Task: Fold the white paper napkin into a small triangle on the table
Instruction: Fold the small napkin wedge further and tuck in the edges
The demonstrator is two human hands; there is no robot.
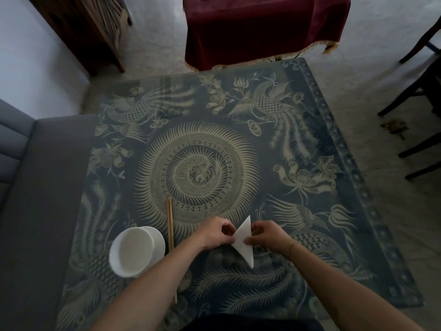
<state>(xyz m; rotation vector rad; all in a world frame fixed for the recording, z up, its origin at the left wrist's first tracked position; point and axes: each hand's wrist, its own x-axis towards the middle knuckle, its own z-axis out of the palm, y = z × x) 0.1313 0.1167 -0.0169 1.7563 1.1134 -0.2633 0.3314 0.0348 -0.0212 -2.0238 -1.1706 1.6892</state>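
The white paper napkin (244,240) lies folded in a triangle on the patterned table (202,139), near its front edge. One tip points away from me and one points toward me. My left hand (216,232) pinches the napkin's left corner with its fingertips. My right hand (268,236) grips the right edge, thumb on top of the paper. Both hands sit at the napkin's middle, one on each side.
A white bowl (133,250) stands left of my left forearm. A pair of wooden chopsticks (170,235) lies between the bowl and my hands. A grey sofa (35,187) borders the table's left side. Dark chair legs (415,99) stand at the far right, a red-draped table (260,29) beyond.
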